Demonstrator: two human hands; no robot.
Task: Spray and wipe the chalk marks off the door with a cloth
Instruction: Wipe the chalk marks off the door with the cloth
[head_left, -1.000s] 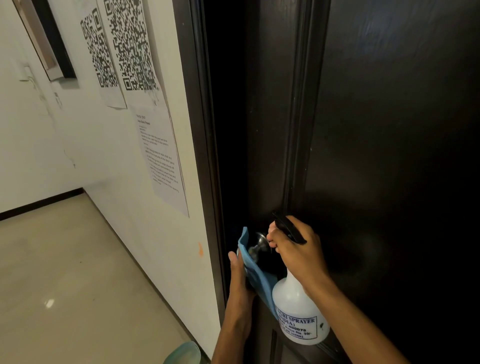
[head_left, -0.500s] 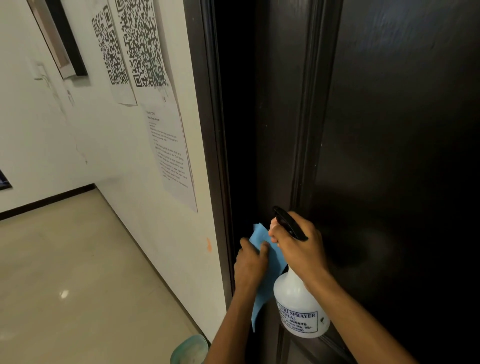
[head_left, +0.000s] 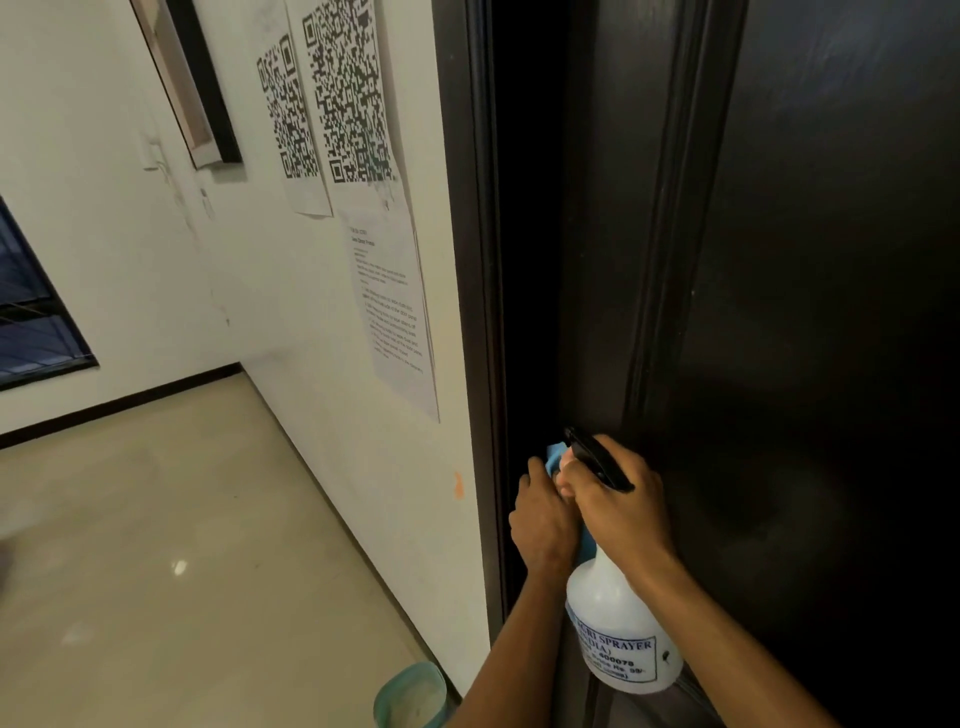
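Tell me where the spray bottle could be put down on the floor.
The beige tiled floor lies bare from the black skirting to the white wall. Crowded: the foot of the dark door, where the green bucket stands, and where both hands hold the blue cloth and white spray bottle.

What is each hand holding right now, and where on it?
Right hand grips the spray bottle at its neck, under the black trigger head. Left hand holds the blue cloth bunched against the door's edge.

Indoor hallway of an office-like building, dark wooden door (head_left: 779, 260), white wall (head_left: 130, 234) with taped QR-code sheets (head_left: 348, 93) and printed notice (head_left: 392, 306), polished floor (head_left: 182, 545), window (head_left: 31, 312)
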